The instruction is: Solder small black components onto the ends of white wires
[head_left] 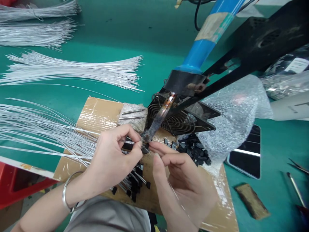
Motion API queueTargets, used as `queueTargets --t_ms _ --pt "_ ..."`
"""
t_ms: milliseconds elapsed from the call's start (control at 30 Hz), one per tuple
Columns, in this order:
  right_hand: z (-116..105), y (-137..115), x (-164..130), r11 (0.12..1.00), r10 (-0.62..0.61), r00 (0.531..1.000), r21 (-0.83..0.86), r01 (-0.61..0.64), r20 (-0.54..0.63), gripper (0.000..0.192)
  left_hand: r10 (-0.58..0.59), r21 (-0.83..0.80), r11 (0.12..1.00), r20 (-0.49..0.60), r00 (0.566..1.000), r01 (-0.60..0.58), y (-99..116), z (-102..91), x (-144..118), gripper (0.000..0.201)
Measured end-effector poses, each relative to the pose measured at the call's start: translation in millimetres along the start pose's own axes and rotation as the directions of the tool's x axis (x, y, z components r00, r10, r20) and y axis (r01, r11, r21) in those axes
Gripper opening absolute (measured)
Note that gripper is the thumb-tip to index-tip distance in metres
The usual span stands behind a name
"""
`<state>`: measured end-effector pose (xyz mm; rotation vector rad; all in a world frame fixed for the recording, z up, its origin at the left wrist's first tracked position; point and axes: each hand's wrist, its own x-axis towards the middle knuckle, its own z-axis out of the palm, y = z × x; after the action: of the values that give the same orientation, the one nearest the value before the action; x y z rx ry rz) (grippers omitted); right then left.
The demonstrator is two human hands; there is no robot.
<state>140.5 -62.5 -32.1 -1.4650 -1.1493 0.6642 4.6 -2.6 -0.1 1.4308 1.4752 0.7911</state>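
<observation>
My left hand point(113, 158) pinches a thin white wire point(48, 135) from the fanned bundle and holds its end at the tip of a fixed soldering iron point(159, 117) with a blue handle point(205, 42). My right hand point(181, 174) pinches a small black component point(145, 149) against that same tip. The two sets of fingertips nearly touch there. Finished wires with black ends point(135, 183) lie under my left hand on a taped cardboard sheet point(96, 112). A silver bracelet circles my left wrist.
A pile of loose black components point(193, 149) spills from bubble wrap point(236, 112) at right. A black fan point(178, 120) sits behind the iron. More white wire bundles point(72, 69) lie on the green table. A phone point(248, 154), a brown block point(252, 201) and tweezers point(298, 166) lie at right.
</observation>
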Motion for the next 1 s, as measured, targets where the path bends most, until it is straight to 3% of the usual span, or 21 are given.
queueTargets --t_ms 500,1000 --pt "1.8 2.9 1.2 0.999 -0.044 0.999 -0.003 0.044 0.015 0.014 -0.023 -0.008 1.0 0.008 1.0 0.023 -1.9 0.8 1.8 0.008" --pt "2.8 -0.2 0.8 1.0 -0.01 1.0 0.011 0.01 -0.015 0.015 -0.005 -0.005 1.0 0.012 1.0 0.005 -0.9 0.5 -0.1 0.008"
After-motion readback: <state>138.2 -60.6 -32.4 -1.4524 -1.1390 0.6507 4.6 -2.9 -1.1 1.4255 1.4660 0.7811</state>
